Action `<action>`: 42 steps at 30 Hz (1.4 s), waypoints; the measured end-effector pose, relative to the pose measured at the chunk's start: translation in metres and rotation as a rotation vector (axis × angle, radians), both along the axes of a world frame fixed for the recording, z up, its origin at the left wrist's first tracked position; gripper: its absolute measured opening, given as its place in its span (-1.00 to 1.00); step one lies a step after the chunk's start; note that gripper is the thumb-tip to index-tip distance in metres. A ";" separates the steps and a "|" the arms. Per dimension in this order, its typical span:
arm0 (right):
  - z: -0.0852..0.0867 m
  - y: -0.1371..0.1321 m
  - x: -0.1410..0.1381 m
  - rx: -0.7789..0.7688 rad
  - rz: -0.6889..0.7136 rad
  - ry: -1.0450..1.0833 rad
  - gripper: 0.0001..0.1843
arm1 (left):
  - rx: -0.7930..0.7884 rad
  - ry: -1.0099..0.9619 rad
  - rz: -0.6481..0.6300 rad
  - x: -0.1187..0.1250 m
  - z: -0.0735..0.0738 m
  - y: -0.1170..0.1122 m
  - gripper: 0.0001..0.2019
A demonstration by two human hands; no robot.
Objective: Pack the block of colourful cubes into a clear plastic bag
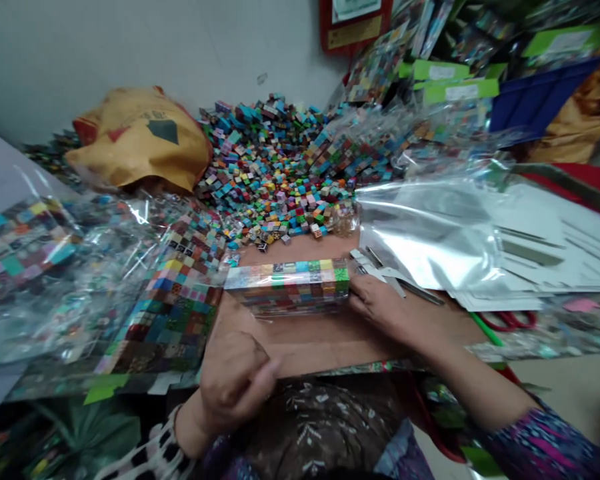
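Note:
A long clear packet filled with small coloured cubes [293,285] lies across a brown board [325,337] in front of me. My right hand [387,308] rests against the packet's right end, fingers curled on it. My left hand [236,381] hovers near my body, below the packet's left end, closed in a loose fist with nothing visible in it. A big heap of loose coloured cubes [280,173] lies beyond the board.
Filled flat packets of cubes [173,303] are stacked at the left. A yellow sack [140,137] sits at the back left. Empty clear bags [430,230] and white sheets [550,260] lie at the right, with red-handled scissors [510,321] beneath them.

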State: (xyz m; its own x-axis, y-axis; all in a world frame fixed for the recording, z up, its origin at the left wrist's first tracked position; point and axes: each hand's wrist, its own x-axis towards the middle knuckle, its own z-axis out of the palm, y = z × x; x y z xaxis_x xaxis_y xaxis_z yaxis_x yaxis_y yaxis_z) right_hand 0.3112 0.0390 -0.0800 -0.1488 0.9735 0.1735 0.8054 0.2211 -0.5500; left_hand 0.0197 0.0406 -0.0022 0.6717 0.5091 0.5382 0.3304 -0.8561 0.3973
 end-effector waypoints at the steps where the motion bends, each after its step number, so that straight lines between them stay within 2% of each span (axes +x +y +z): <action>1: -0.002 0.001 0.000 0.007 0.004 -0.016 -0.86 | -0.104 -0.096 0.218 -0.009 -0.016 0.003 -0.73; 3: -0.006 0.001 0.000 0.015 0.009 -0.035 -0.85 | -0.329 -0.357 0.575 -0.022 -0.041 0.011 -0.74; 4: -0.008 0.001 0.000 0.017 0.006 -0.040 -0.85 | -0.416 -0.493 0.664 -0.025 -0.049 0.017 -0.87; 5: -0.009 0.001 0.001 0.019 0.001 -0.044 -0.84 | -0.479 -0.594 0.698 -0.026 -0.052 0.022 -0.83; 7: -0.011 0.001 0.001 0.025 -0.009 -0.051 -0.82 | -0.535 -0.704 0.673 -0.025 -0.052 0.033 -0.53; 9: -0.012 0.001 0.002 0.028 -0.006 -0.056 -0.78 | -0.544 -0.708 0.619 -0.020 -0.043 0.044 -0.46; 15: -0.002 -0.002 -0.001 0.022 0.018 -0.016 -0.78 | -0.493 -0.807 0.483 -0.012 -0.018 0.073 -0.85; 19: 0.004 -0.005 -0.003 0.026 0.023 0.025 -0.74 | -0.448 -0.842 0.499 -0.008 -0.013 0.090 -0.83; 23: 0.002 -0.006 -0.003 0.012 0.024 0.027 -0.74 | -0.457 -0.940 0.493 -0.003 -0.012 0.100 -0.78; 26: -0.001 -0.006 -0.002 -0.003 -0.002 0.011 -0.75 | -0.515 -1.014 0.460 -0.004 -0.018 0.100 -0.72; 28: -0.003 -0.005 -0.002 0.002 -0.010 0.018 -0.75 | -0.612 -1.026 0.344 -0.007 -0.028 0.097 -0.61; 30: -0.004 -0.005 -0.003 0.017 -0.007 0.015 -0.73 | -0.719 -0.968 0.241 -0.010 -0.043 0.093 -0.40; 32: -0.005 -0.004 -0.004 0.031 -0.002 0.000 -0.71 | -0.804 -0.865 0.244 -0.012 -0.058 0.089 -0.29; 35: -0.005 -0.004 -0.005 0.029 -0.012 -0.027 -0.73 | -0.875 -0.762 0.294 -0.008 -0.075 0.086 -0.32; 38: -0.007 -0.005 -0.004 0.020 -0.029 -0.040 -0.74 | -0.798 -0.678 0.291 -0.002 -0.079 0.083 -0.35; 42: -0.010 -0.005 -0.005 0.014 -0.045 -0.021 -0.76 | -0.708 -0.519 0.273 0.003 -0.069 0.081 -0.30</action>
